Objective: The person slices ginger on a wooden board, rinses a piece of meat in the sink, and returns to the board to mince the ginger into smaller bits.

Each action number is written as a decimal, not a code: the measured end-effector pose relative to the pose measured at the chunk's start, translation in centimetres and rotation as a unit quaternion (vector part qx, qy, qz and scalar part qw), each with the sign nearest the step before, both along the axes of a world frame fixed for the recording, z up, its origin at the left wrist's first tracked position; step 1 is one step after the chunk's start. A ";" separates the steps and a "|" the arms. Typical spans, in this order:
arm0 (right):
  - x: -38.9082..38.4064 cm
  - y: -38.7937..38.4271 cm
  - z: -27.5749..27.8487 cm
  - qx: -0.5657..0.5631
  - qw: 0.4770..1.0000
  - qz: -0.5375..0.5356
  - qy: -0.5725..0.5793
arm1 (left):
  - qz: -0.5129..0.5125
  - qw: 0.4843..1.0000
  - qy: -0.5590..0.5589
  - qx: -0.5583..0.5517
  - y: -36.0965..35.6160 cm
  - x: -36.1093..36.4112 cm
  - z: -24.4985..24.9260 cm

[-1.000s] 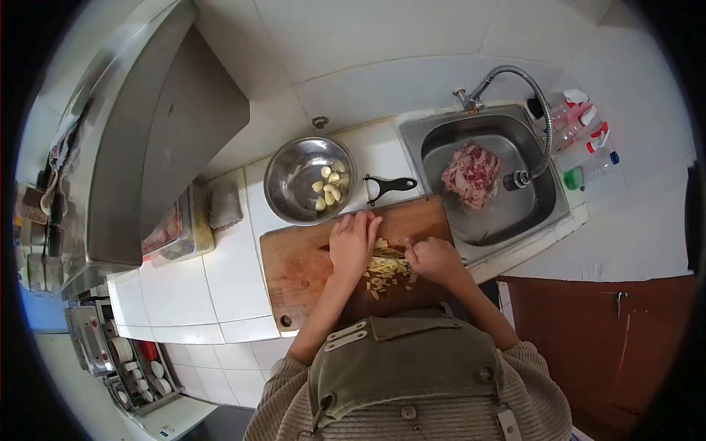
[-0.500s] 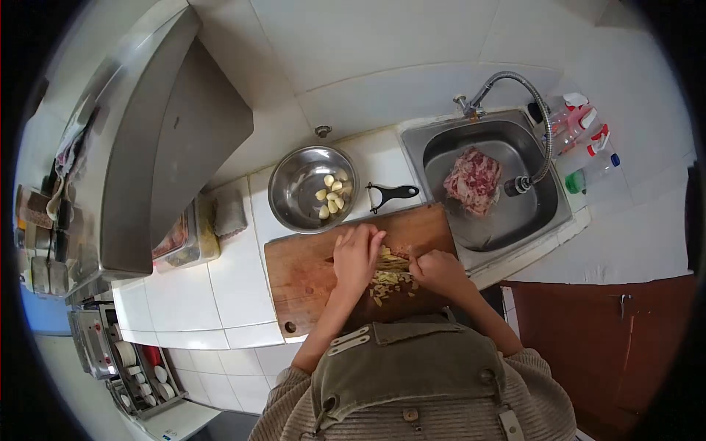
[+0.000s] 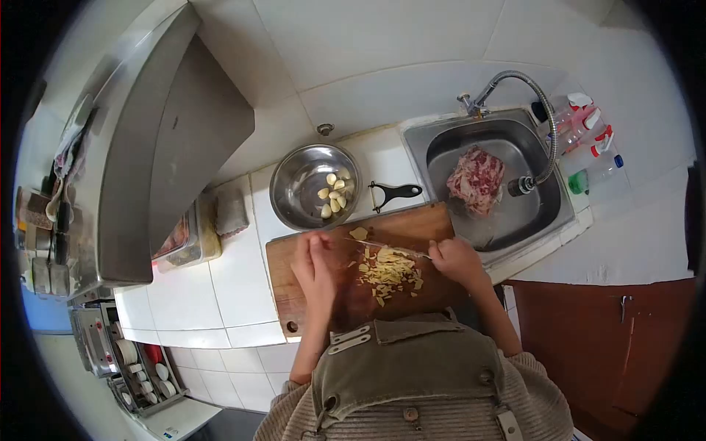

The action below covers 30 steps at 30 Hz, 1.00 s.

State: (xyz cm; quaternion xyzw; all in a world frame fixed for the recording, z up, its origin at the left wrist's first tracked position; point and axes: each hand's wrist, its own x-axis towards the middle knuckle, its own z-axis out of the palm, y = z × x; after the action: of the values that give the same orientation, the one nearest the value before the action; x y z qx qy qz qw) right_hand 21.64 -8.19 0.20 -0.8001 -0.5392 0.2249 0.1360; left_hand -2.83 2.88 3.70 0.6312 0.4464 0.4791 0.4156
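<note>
My right hand (image 3: pixel 454 262) is closed round the handle of a knife (image 3: pixel 397 249), whose blade points left across the wooden cutting board (image 3: pixel 434 294). Under and in front of the blade lies a loose heap of chopped yellow ginger (image 3: pixel 388 273). One larger ginger slice (image 3: pixel 359 233) rests near the board's far edge, by the knife tip. Over the left part of the board, apart from the heap, is my left hand (image 3: pixel 313 268); motion blurs its fingers, and I cannot see anything held in them.
Behind the board stand a steel bowl (image 3: pixel 290 206) with several peeled garlic cloves (image 3: pixel 335 200) and a black peeler (image 3: pixel 397 192). Raw meat (image 3: pixel 476 180) lies in the sink (image 3: pixel 555 220) under a hose faucet (image 3: pixel 540 84). Spray bottles (image 3: pixel 588 147) line the right; a range hood (image 3: pixel 184 132) overhangs the left.
My left hand has lifted off the ginger and moved left. My right hand has shifted a little right with the knife, and the chopped heap and blade now show.
</note>
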 end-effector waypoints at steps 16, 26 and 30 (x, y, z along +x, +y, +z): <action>1.3 -2.9 -0.4 -0.018 0.979 -0.102 0.176 | -0.155 0.947 0.248 0.133 -0.6 3.9 -6.1; -0.1 -2.5 -1.2 0.002 0.989 -0.053 0.138 | -0.278 0.941 0.183 0.059 -1.3 2.2 -4.7; -1.6 -1.9 -1.4 0.005 0.992 -0.067 0.104 | -0.188 0.961 0.176 0.099 -2.0 0.4 -2.3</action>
State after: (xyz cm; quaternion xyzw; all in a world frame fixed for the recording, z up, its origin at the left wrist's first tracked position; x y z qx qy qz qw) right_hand 20.08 -10.05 -1.25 -0.8061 -0.4681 0.2949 0.2099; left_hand -2.41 0.83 1.43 0.8160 0.3361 0.3157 0.3487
